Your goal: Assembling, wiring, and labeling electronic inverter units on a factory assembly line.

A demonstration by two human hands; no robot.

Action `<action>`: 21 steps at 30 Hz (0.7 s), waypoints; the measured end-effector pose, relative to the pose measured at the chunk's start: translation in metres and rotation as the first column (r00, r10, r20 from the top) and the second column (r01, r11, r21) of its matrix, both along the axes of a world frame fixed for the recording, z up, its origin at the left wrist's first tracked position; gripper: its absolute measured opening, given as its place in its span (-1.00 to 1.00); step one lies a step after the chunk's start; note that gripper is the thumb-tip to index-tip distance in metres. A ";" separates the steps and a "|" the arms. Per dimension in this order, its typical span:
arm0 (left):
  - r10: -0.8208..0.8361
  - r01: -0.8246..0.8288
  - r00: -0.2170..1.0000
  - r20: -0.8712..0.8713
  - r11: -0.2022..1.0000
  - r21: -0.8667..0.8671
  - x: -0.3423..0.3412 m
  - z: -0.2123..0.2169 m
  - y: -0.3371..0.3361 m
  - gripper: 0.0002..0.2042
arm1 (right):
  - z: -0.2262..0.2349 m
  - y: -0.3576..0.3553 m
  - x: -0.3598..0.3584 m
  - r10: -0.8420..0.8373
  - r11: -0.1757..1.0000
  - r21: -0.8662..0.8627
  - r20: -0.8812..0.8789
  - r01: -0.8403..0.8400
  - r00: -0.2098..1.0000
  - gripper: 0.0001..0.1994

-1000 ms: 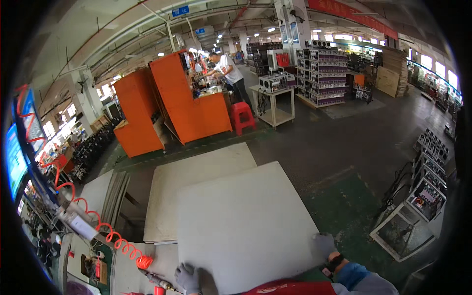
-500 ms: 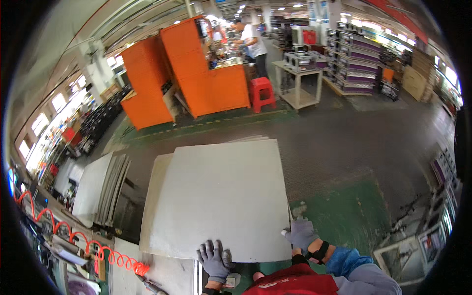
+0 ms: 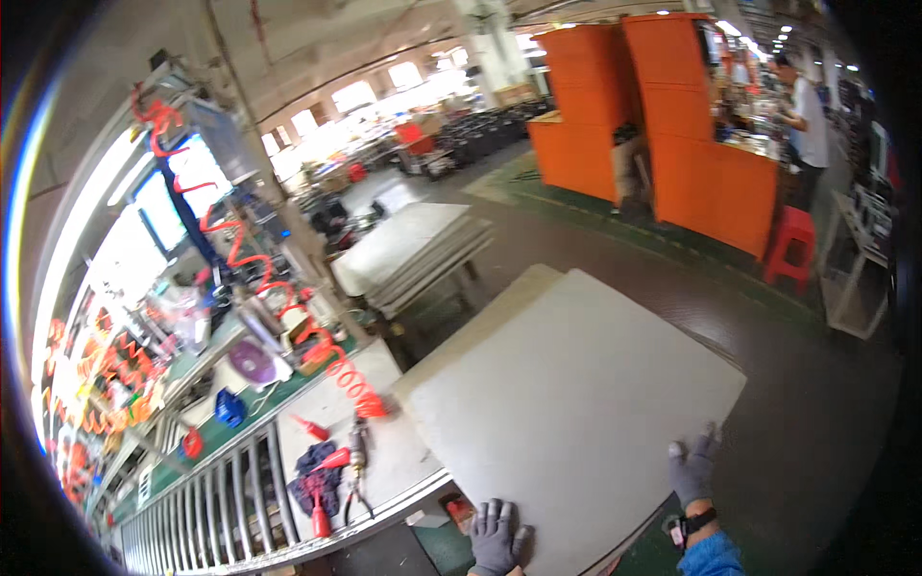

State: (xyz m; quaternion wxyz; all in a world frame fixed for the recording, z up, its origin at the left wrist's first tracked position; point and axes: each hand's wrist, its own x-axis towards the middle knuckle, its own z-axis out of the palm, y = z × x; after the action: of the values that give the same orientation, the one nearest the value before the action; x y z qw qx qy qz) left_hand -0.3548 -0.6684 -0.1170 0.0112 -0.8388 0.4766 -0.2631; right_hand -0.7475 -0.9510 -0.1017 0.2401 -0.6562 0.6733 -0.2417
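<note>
A large flat pale grey board [image 3: 586,403] lies in front of me on top of other sheets, whose edges show at its left and right. My left hand [image 3: 495,536], in a grey glove, rests on the near edge with its fingers spread. My right hand [image 3: 693,470], gloved alike, lies at the right edge, thumb and fingers apart. Neither hand is closed around anything. On a bench to the left are an air screwdriver [image 3: 358,449] on a red coiled hose [image 3: 357,389], dark pliers [image 3: 358,501], red-tipped bottles [image 3: 320,518] and a dark rag [image 3: 312,475].
Beyond the bench, another stack of boards [image 3: 408,257] stands on a support. A roller conveyor [image 3: 206,504] runs along the lower left. Orange cabinets [image 3: 706,163], a red stool [image 3: 792,250] and a person [image 3: 807,120] in a white top are farther off to the right.
My view has swung to the left, bringing the bench, tools and conveyor into sight. My right hand has moved farther up the board's right edge. My left hand stays at the near edge.
</note>
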 end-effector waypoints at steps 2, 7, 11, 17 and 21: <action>-0.113 0.097 0.948 -0.297 0.993 -0.070 -0.078 -0.019 -0.024 -0.35 | 0.013 -0.013 -0.001 0.009 0.994 0.105 -0.137 0.005 0.991 -0.08; -0.142 0.074 0.841 -0.521 0.986 -0.149 -0.139 -0.045 -0.035 -0.37 | 0.015 -0.035 0.017 0.121 0.987 0.147 -0.429 -0.063 0.895 -0.10; -0.189 0.089 0.822 -0.538 0.974 -0.206 -0.137 -0.040 -0.042 -0.40 | -0.017 -0.036 0.009 0.028 0.997 -0.039 -0.573 -0.062 0.819 -0.19; -0.256 0.139 0.807 -0.532 0.958 -0.250 -0.136 -0.047 -0.032 -0.49 | -0.110 -0.033 -0.061 -0.048 0.937 -0.343 0.052 0.063 0.998 -0.37; -0.303 0.194 0.781 -0.546 0.949 -0.250 -0.137 -0.052 0.029 -0.53 | -0.128 0.004 -0.108 -0.168 0.960 0.255 0.200 0.114 0.965 -0.53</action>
State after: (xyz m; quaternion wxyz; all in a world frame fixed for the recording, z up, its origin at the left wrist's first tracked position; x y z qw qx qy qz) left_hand -0.4917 -0.6394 -0.1686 -0.2448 -0.8057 0.5382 -0.0371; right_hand -0.8560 -0.9468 -0.2295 0.3730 -0.5414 0.7123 -0.2459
